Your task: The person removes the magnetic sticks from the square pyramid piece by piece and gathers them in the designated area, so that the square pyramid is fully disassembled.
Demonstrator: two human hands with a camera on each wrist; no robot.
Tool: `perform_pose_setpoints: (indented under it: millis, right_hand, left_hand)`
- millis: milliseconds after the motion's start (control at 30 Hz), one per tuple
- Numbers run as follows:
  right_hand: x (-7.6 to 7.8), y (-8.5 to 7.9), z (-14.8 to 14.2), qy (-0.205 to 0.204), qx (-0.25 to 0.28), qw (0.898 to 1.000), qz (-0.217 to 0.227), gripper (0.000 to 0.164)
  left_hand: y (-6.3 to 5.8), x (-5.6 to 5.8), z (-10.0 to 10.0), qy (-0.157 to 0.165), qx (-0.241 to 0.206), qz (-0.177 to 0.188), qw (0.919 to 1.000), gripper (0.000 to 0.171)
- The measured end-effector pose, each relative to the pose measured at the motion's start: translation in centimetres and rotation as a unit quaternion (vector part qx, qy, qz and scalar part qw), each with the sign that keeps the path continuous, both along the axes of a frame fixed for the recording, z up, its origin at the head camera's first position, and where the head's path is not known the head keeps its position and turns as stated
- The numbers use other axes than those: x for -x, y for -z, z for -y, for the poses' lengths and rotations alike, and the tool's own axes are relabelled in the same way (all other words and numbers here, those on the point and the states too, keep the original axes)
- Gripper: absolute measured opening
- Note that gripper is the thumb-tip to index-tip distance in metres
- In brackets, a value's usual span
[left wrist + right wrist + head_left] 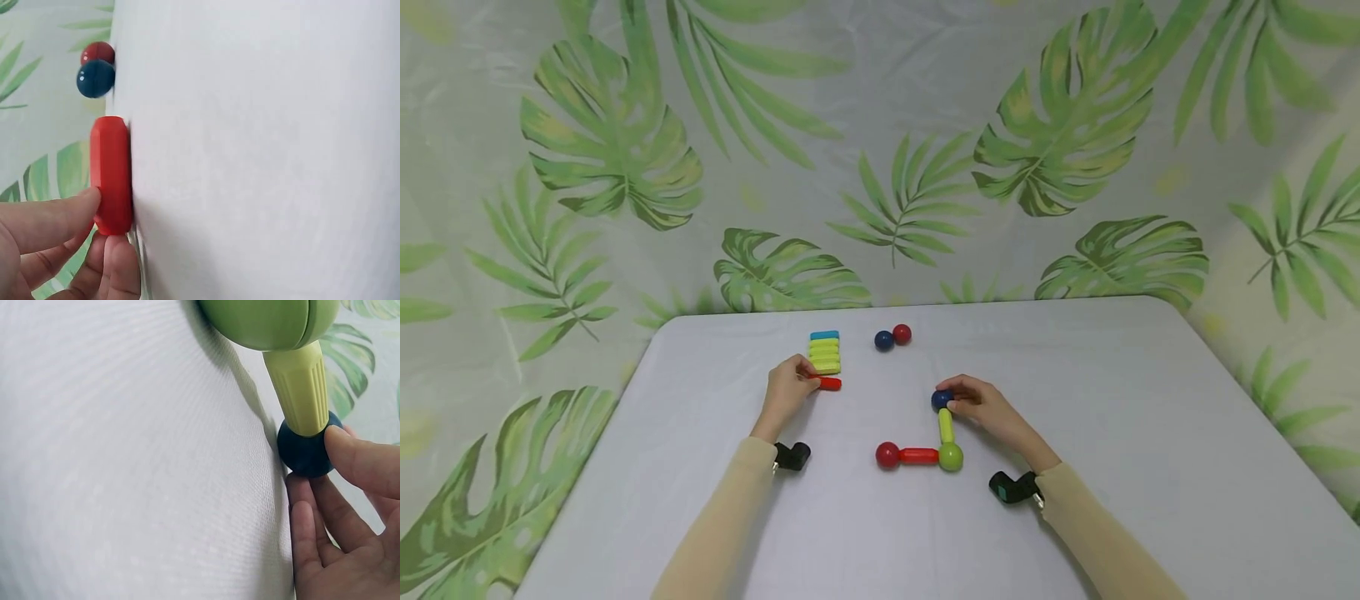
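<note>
My left hand [785, 393] pinches one end of a red faceted rod [111, 175] between thumb and fingers, low over the white table. Farther right, my right hand [991, 410] grips a dark blue ball [305, 450], thumb on one side and fingers around the other. That ball sits on the far end of a yellow-green ribbed rod [300, 394]. At the rod's near end is a green ball [951, 457]. From the green ball a second red rod [919, 456] runs left to a red ball [888, 455], forming an L shape flat on the table.
Several yellow rods [824, 351] and a blue rod [824, 335] lie in a row just beyond my left hand. A loose dark blue ball [883, 340] and a loose red ball [902, 334] stand side by side near the table's back edge. Leaf-patterned cloth hangs behind.
</note>
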State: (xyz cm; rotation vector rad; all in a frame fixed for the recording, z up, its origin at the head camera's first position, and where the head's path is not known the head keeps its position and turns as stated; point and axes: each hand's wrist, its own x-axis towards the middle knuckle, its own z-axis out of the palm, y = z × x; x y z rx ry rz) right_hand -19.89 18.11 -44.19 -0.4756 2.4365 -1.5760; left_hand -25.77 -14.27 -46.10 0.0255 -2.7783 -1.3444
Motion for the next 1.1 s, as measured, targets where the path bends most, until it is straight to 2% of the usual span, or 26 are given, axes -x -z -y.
perform_pose_setpoints:
  millis: [233,367,433,467,500,533,567,600,667,700,767,833,967,1033,1100]
  right_hand:
    - [0.1,0.1,0.0,0.001,0.002,1.000,0.003,0.030]
    - [0.1,0.2,0.1,0.004,-0.003,1.000,0.005,0.030]
    - [0.1,0.2,0.1,0.004,-0.002,1.000,0.007,0.030]
    - [0.1,0.2,0.1,0.004,-0.004,1.000,0.006,0.030]
    - [0.1,0.1,0.1,0.005,-0.004,1.000,0.005,0.030]
    - [0.1,0.1,0.1,0.005,-0.004,1.000,0.004,0.030]
    - [0.0,0.1,0.1,0.006,-0.004,1.000,0.003,0.029]
    - [0.0,0.0,0.1,0.006,-0.003,1.000,0.002,0.029]
    - [0.0,0.0,0.1,0.007,-0.004,1.000,0.001,0.029]
    - [0.1,0.0,0.1,0.006,-0.003,1.000,0.001,0.029]
    - [0.2,0.1,0.1,0.003,-0.002,1.000,0.002,0.030]
    - [0.4,0.4,0.0,0.000,0.003,1.000,0.003,0.030]
    - [1.2,2.0,-0.4,-0.002,0.007,1.000,0.000,0.030]
    - [1.6,2.8,-0.7,0.003,0.002,1.000,-0.003,0.030]
    - [1.9,3.5,-0.9,0.007,-0.004,1.000,-0.004,0.031]
  left_hand:
    - [0.3,0.9,0.3,0.005,0.033,-0.017,0.9993,0.011]
    - [0.1,0.5,0.1,0.008,0.049,-0.024,0.9985,0.014]
    - [-0.1,-0.3,-0.3,0.032,0.049,-0.034,0.9977,0.016]
    - [-0.3,-0.8,-0.6,0.063,0.043,-0.038,0.9964,0.017]
    - [-0.4,-1.3,-0.9,0.106,0.037,-0.038,0.9929,0.018]
    - [-0.6,-1.9,-1.4,0.160,0.027,-0.031,0.9863,0.019]
    - [-0.7,-2.6,-1.9,0.219,0.018,-0.018,0.9754,0.022]
    - [-0.8,-3.2,-2.6,0.277,0.013,0.001,0.9608,0.025]
    - [-0.8,-4.3,-3.9,0.375,0.019,0.038,0.9262,0.030]
    - [-0.7,-4.8,-4.6,0.406,0.033,0.048,0.9121,0.031]
    - [-0.5,-5.5,-5.8,0.436,0.070,0.051,0.8955,0.030]
    - [-0.3,-5.9,-6.7,0.447,0.101,0.036,0.8882,0.028]
    - [-0.3,-5.8,-7.3,0.449,0.118,0.021,0.8856,0.025]
    - [-0.2,-5.5,-7.2,0.446,0.104,0.026,0.8887,0.022]
    - [-0.1,-5.0,-7.2,0.429,0.075,0.029,0.8999,0.020]
